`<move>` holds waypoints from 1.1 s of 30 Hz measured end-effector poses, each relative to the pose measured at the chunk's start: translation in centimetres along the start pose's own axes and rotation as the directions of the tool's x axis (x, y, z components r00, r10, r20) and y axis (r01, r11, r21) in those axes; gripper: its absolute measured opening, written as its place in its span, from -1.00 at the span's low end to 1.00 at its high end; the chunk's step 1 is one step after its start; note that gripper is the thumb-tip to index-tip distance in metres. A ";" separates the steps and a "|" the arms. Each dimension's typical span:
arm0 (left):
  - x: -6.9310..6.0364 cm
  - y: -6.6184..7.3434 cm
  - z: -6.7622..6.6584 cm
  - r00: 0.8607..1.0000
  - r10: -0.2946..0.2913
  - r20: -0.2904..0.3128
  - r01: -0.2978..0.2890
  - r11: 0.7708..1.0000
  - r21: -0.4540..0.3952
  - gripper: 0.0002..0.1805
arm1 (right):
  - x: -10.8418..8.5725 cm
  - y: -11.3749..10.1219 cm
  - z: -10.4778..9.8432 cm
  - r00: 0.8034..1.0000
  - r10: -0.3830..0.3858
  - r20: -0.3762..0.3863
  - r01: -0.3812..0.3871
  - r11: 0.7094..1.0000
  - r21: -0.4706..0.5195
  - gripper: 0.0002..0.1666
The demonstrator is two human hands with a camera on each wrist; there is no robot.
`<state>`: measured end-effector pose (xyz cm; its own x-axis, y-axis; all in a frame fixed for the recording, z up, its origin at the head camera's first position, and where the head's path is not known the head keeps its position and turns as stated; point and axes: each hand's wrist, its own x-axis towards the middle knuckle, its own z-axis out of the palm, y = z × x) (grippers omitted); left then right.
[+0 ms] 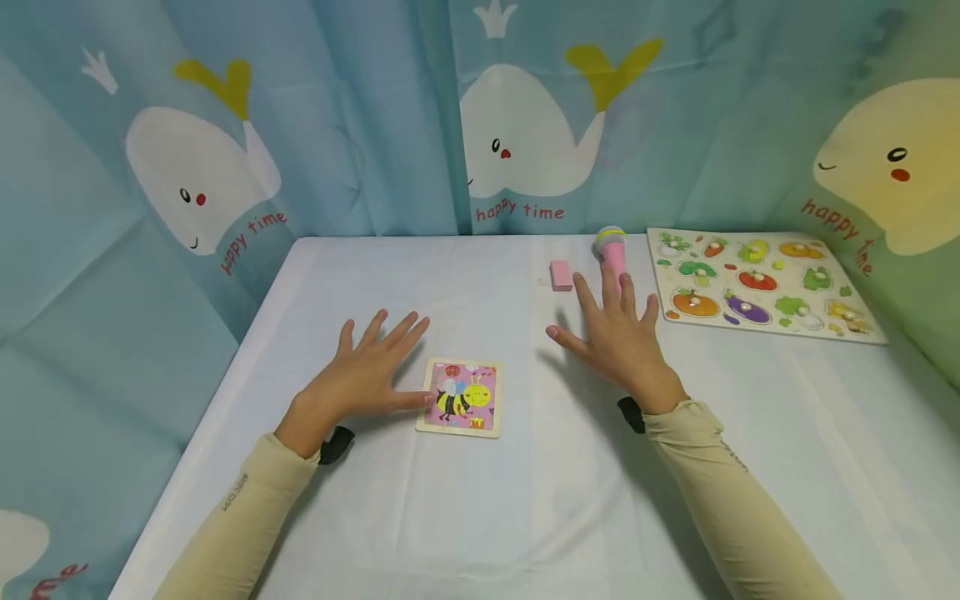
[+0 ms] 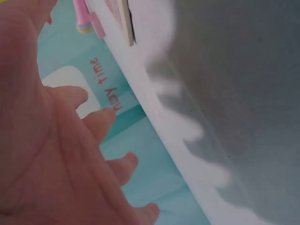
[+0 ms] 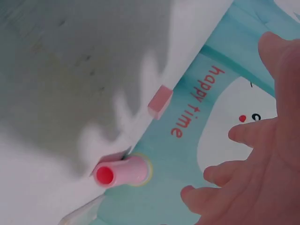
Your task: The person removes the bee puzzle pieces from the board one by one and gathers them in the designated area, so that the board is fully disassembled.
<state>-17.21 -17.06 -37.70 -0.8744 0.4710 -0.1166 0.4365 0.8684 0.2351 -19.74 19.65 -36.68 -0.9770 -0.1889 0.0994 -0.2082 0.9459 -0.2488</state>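
With fingers spread, the left hand (image 1: 360, 375) hovers over the table beside a small square bee puzzle (image 1: 462, 398); its thumb overlaps the puzzle's left edge in the head view. The right hand (image 1: 622, 342), fingers also spread, is held above the table in front of a pink toy microphone (image 1: 613, 252), hiding part of its handle. A pink block (image 1: 561, 276) lies to the left of the microphone. In the right wrist view the microphone (image 3: 123, 171) and block (image 3: 160, 101) stand apart from the fingers. Neither hand holds anything.
A wooden vegetable peg puzzle board (image 1: 765, 285) lies at the back right of the white-covered table (image 1: 480, 517). Blue curtains (image 1: 375, 125) with printed whales hang behind and along the sides. Both forearms wear beige sleeves, with a dark strap under each wrist.
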 end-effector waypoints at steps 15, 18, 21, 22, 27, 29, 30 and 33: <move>-0.8 0.3 0.9 0.994 -0.015 0.112 0.016 1.000 -0.011 0.20 | 1.1 -2.2 0.7 0.993 -0.108 0.042 0.105 0.992 0.068 0.01; -0.8 0.3 0.9 0.992 -0.019 0.121 0.018 1.000 0.010 0.19 | 1.4 -2.6 0.8 0.984 -0.176 0.014 0.174 0.981 0.085 -0.08; -0.8 0.3 0.8 0.992 -0.022 0.124 0.020 1.000 0.013 0.19 | 1.8 -3.1 1.0 0.962 -0.272 -0.026 0.273 0.958 0.091 -0.17; -0.8 0.3 0.8 0.992 -0.023 0.126 0.022 1.000 0.011 0.20 | 2.0 -3.3 1.0 0.953 -0.302 -0.032 0.304 0.948 0.095 -0.19; -0.9 0.1 0.9 0.990 -0.033 0.140 0.034 0.999 -0.004 0.20 | 2.9 -4.8 1.1 0.915 -0.404 -0.020 0.403 0.907 0.124 -0.27; -0.9 0.1 1.0 0.989 -0.037 0.144 0.039 0.999 -0.011 0.20 | 3.2 -5.5 1.2 0.902 -0.431 -0.009 0.428 0.894 0.136 -0.31; -0.8 0.0 1.1 0.989 -0.037 0.146 0.039 0.999 -0.012 0.20 | 3.3 -5.8 1.3 0.896 -0.443 0.000 0.439 0.887 0.141 -0.33; -0.8 0.0 1.3 0.987 -0.037 0.154 0.040 0.999 -0.013 0.20 | 3.6 -6.8 1.6 0.876 -0.482 0.028 0.473 0.869 0.147 -0.39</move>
<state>-16.23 -17.25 -38.88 -0.8471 0.4564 -0.2723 0.3985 0.8845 0.2428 -21.94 12.08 -36.19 -0.7568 -0.6284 0.1800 -0.6498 0.6936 -0.3107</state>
